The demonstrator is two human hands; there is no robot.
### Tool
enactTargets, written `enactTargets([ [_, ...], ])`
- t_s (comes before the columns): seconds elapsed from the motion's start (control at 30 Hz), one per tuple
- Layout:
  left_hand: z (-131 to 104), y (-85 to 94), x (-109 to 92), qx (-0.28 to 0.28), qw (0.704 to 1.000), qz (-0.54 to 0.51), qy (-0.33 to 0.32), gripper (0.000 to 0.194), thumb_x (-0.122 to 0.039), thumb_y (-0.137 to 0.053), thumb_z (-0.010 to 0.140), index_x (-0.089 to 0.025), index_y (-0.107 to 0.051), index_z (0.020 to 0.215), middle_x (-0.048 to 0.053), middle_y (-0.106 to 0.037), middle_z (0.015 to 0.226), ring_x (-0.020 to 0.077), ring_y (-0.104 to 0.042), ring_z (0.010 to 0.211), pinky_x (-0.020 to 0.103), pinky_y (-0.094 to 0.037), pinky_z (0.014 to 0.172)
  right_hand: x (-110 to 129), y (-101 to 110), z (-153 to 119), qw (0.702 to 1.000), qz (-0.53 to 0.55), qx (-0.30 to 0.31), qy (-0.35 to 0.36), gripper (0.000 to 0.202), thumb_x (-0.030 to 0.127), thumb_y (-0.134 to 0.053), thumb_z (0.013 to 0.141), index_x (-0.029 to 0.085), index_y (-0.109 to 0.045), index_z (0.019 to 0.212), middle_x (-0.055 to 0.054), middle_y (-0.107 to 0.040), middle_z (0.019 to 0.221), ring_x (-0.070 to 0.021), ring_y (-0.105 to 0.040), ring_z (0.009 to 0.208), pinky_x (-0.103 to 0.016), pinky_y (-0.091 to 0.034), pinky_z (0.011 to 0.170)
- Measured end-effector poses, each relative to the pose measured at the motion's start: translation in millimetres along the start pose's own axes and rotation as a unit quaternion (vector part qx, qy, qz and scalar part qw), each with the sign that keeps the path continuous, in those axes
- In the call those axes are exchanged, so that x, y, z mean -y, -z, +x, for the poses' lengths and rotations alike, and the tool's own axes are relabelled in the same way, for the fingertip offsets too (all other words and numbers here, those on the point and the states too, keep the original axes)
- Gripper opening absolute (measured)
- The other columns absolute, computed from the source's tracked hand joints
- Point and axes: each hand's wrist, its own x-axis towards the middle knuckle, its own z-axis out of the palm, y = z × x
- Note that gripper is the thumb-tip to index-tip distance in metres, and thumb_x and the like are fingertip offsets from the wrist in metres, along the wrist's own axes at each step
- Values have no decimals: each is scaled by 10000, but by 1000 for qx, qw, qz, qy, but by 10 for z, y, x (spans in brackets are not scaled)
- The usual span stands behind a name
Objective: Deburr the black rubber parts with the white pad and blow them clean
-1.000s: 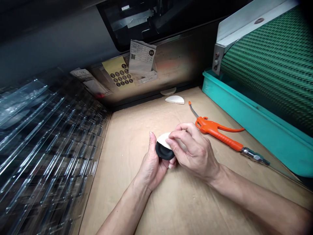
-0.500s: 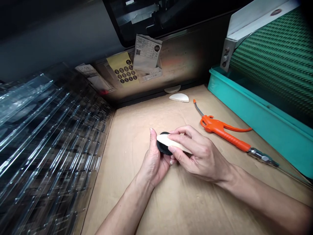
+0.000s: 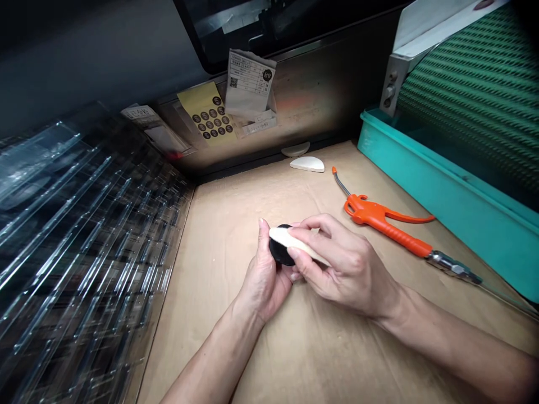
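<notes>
Black round pad (image 3: 278, 253) sits pinched in the left hand (image 3: 263, 278), touching the cream half-disc (image 3: 295, 245) that the right hand (image 3: 345, 269) grips, long axis slanting down-right.

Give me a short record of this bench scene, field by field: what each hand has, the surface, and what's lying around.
left hand: left hand grips a black round part, thumb up along its left edge
right hand: right hand pinches a cream flat piece laid across the black part
surface: brown cardboard sheet
right of hands: orange air blow gun lying flat, nozzle pointing away
far edge: white half-round piece by the back wall
left side: stack of clear plastic trays
right side: teal bin
back wall: yellow sticker sheet, white printed label
</notes>
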Motion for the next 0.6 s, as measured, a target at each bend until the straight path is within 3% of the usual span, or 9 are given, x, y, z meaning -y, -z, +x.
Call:
enactTargets([
  [0.17,7,-4,25,2,1000,21,-10,508,-641,-571,911,-147,-635,811,-1,-560,642,84,-486,499,189,-388,452,-15,4,9,999,-34,-18,-23,221,219,-539,989,145,-685,1138,-90,-612,1047,-167,-629,807,-303,-533,688],
  [0.37,-19,7,1,-6,1000,11,-1,545,-614,-456,977,-136,-705,1057,77,-688,876,156,-657,749,228,-523,648,32,29,35,993,112,43,10,171,158,-558,935,129,-697,1031,-77,-623,969,-151,-619,789,-278,-528,656],
  [0.43,-25,7,-3,-3,1000,15,-4,533,-595,-467,980,-126,-709,1054,89,-699,914,171,-671,800,235,-534,682,32,42,42,989,136,54,19,151,144,-561,921,119,-700,976,-86,-634,960,-164,-630,822,-285,-538,683],
  [0.6,1,5,2,4,1000,6,-16,424,-532,-539,968,-137,-692,943,42,-670,810,120,-610,647,199,-470,546,-8,30,24,994,109,31,1,174,167,-559,946,134,-706,1033,-93,-642,1055,-182,-653,902,-307,-566,795],
])
